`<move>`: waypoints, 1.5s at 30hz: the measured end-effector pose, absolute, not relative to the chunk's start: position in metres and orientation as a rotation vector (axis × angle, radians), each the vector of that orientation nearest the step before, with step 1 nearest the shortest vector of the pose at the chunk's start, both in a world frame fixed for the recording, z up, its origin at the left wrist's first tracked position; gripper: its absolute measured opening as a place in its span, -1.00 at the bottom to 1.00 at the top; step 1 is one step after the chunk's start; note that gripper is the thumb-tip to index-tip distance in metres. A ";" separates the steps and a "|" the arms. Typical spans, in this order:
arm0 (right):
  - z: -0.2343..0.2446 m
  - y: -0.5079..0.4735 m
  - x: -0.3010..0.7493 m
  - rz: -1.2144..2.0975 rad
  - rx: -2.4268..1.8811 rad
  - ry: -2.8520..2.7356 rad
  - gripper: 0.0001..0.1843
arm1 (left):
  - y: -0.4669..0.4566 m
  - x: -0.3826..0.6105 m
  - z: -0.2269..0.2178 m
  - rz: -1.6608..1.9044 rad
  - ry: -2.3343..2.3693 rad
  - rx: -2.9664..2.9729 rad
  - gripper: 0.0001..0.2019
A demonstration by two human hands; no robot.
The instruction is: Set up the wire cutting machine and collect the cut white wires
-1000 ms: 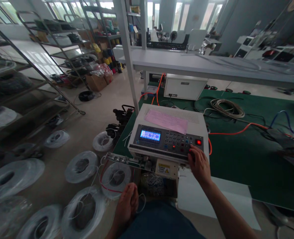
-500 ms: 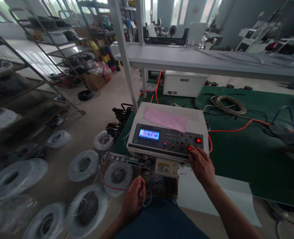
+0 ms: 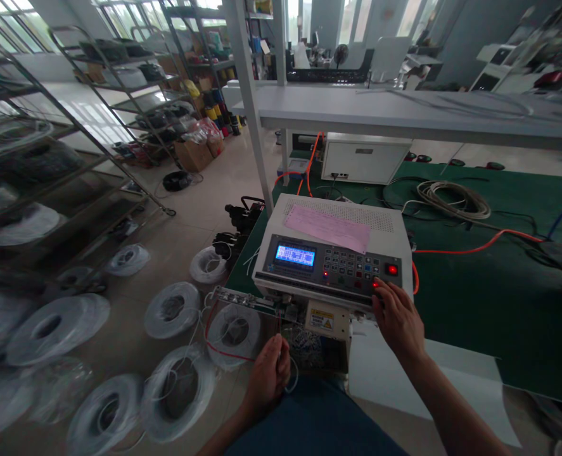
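Note:
A white wire-cutting machine (image 3: pixel 338 218) with a lit blue screen (image 3: pixel 294 256) and a keypad sits on the green mat. A pink paper (image 3: pixel 327 228) lies on its top. My right hand (image 3: pixel 397 316) rests on the front right of the control panel, fingers spread over the lit red buttons. My left hand (image 3: pixel 268 373) is low in front of the machine, fingers closed on thin white wire (image 3: pixel 290 380) near the machine's feed opening. A red wire (image 3: pixel 223 351) loops from the feed guide toward the spools.
Several spools of white wire (image 3: pixel 173 307) lie on the floor at left, below metal shelf racks (image 3: pixel 62 158). A white box unit (image 3: pixel 364 158), a coiled cable (image 3: pixel 452 199) and an orange cable (image 3: pixel 480 244) lie on the green mat (image 3: pixel 475 297). A grey shelf (image 3: pixel 404 117) spans above.
My left hand has moved up and right, closer to the machine's feed opening. My right hand stays on the panel. The view has shifted slightly.

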State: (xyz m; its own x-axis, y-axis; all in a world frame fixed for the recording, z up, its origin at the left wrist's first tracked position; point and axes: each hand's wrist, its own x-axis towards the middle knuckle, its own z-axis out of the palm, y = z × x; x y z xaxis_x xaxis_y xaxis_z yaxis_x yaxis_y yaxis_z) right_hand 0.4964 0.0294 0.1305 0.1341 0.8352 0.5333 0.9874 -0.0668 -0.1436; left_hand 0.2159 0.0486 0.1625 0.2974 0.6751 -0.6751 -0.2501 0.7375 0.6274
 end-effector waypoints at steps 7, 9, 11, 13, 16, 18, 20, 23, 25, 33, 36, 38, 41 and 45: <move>0.124 0.026 0.494 -0.412 -1.931 -1.733 -0.76 | 0.048 0.213 0.163 0.660 1.118 0.466 -0.38; 0.123 0.026 0.493 -0.402 -1.919 -1.720 -0.76 | 0.048 0.211 0.163 0.647 1.120 0.478 -0.38; 0.123 0.028 0.489 -0.399 -1.910 -1.724 -0.77 | 0.047 0.210 0.162 0.650 1.124 0.484 -0.39; 0.124 0.032 0.483 -0.399 -1.888 -1.764 -0.77 | 0.047 0.208 0.159 0.671 1.122 0.488 -0.40; 0.128 0.045 0.469 -0.396 -1.825 -1.846 -0.77 | 0.046 0.204 0.152 0.661 1.121 0.490 -0.41; 0.133 0.057 0.459 -0.391 -1.808 -1.870 -0.76 | 0.045 0.200 0.148 0.639 1.117 0.494 -0.42; 0.137 0.071 0.452 -0.380 -1.807 -1.877 -0.77 | 0.046 0.196 0.145 0.622 1.103 0.505 -0.42; 0.142 0.089 0.447 -0.357 -1.789 -1.894 -0.77 | 0.048 0.192 0.145 0.596 1.080 0.529 -0.43; 0.144 0.098 0.447 -0.347 -1.775 -1.903 -0.78 | 0.050 0.190 0.147 0.587 1.080 0.545 -0.43; 0.143 0.109 0.444 -0.363 -1.805 -1.863 -0.76 | 0.051 0.190 0.150 0.582 1.109 0.528 -0.41; 0.142 0.111 0.444 -0.370 -1.806 -1.830 -0.76 | 0.050 0.190 0.149 0.573 1.107 0.534 -0.42; 0.143 0.111 0.445 -0.365 -1.791 -1.799 -0.78 | 0.050 0.190 0.148 0.579 1.118 0.536 -0.42; 0.144 0.109 0.448 -0.360 -1.768 -1.725 -0.83 | 0.052 0.190 0.146 0.576 1.135 0.532 -0.40; 0.143 0.100 0.452 -0.395 -1.760 -1.642 -0.86 | 0.053 0.188 0.146 0.566 1.146 0.529 -0.39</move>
